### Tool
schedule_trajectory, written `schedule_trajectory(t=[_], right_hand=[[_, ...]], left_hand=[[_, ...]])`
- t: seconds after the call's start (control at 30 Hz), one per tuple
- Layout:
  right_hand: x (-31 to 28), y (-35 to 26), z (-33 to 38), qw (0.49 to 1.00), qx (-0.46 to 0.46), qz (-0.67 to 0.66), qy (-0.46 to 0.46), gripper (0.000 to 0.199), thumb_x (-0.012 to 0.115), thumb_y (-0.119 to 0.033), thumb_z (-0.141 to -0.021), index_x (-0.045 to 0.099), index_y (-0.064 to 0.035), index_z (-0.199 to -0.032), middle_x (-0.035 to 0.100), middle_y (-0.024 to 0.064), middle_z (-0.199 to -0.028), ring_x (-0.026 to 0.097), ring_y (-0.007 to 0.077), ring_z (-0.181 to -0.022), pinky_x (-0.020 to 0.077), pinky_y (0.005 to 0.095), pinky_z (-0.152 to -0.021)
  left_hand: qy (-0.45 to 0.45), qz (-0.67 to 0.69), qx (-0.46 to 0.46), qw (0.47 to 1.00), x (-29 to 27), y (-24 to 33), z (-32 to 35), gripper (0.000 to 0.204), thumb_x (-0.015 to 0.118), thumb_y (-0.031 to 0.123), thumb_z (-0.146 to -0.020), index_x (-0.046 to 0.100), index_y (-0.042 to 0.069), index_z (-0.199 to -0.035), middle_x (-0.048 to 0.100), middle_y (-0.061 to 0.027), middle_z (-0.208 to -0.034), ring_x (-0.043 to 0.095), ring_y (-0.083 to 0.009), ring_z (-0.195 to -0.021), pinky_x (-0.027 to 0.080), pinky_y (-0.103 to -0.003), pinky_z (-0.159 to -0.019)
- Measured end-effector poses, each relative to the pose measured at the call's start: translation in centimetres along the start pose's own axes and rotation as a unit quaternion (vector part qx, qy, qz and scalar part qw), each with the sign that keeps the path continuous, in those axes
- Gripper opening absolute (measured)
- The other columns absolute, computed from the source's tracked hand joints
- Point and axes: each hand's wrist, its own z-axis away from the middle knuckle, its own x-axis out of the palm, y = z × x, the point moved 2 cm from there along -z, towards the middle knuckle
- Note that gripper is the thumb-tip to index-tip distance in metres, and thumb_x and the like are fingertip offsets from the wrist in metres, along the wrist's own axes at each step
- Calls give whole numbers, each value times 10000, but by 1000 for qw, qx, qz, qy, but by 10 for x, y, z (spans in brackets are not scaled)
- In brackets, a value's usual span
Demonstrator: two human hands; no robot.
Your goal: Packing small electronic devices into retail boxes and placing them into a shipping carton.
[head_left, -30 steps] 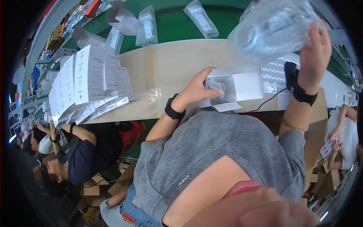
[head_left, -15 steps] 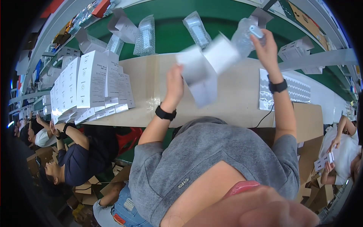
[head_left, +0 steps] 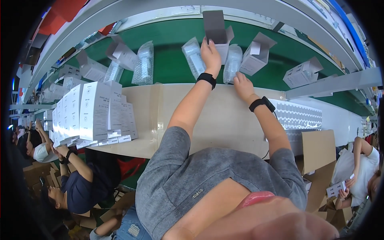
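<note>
The left hand point(head_left: 210, 56) reaches out over the green conveyor belt point(head_left: 168, 60) with its fingers clamped on a small white carton point(head_left: 218, 34), gripping it low on the body so the open grey lid flap stands upright and clear, leaving the mouth free. The right hand point(head_left: 243, 83) lies at the near edge of the belt, its fingers resting on a bubble-wrapped packet point(head_left: 232, 62) just beside the carton; whether they are closed round it or only touching cannot be told from here. Both wrists wear black bands. More bubble-wrapped packets point(head_left: 145, 62) and open white cartons point(head_left: 256, 58) lie spaced along the belt, flaps up, apparently so each can be reached and filled in turn. On the pale table point(head_left: 224, 116) in front of the person, flat white boxes point(head_left: 94, 110) stand on edge in a tight row at the left, within easy reach. A seated co-worker point(head_left: 80, 176) works below left, another at far right.
</note>
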Motion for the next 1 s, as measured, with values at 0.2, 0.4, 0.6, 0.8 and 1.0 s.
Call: schedule_trajectory(t=[0.2, 0.4, 0.6, 0.8, 1.0], right_hand=[[-33, -16, 13, 997, 21, -25, -64, 362, 565, -75, -712, 488, -70, -1065, 484, 140, -1114, 518, 306, -995, 489, 371, -752], [-92, -39, 19, 984, 7, -178, 20, 381, 576, -59, -726, 490, -56, -1097, 483, 139, -1119, 513, 319, -1004, 480, 370, -752], [-186, -52, 46, 964, -1, -239, 117, 356, 595, -19, -739, 507, -37, -1084, 495, 137, -1135, 525, 300, -993, 476, 328, -738], [-325, -31, 144, 875, 194, -369, 247, 153, 423, -38, -880, 524, 18, -980, 531, 125, -1006, 533, 193, -893, 448, 280, -747], [-474, -49, 296, 825, 297, -260, 405, 208, 383, -107, -905, 497, 30, -797, 575, 129, -816, 573, 219, -768, 456, 307, -688]], left_hand=[[-31, 1, 15, 999, 4, -16, 2, 387, 425, 210, -915, 445, -69, -1183, 524, -218, -1092, 524, -325, -999, 396, -382, -872], [-54, 32, 6, 998, -9, -19, 13, 498, 462, 239, -905, 318, -51, -1283, 402, -240, -1246, 437, -338, -1125, 355, -383, -936], [-24, -57, 39, 997, -46, -4, 20, 551, 500, 253, -893, 261, -29, -1302, 343, -225, -1294, 395, -319, -1165, 336, -381, -957], [-234, 57, 2, 971, -103, 27, 115, 427, 510, 220, -897, 370, -15, -1224, 426, -149, -1225, 442, -218, -1109, 371, -322, -925], [-630, 5, -219, 745, -140, 27, 233, 301, 481, 273, -918, 554, 2, -1027, 598, -62, -882, 569, -153, -883, 428, -274, -831]])
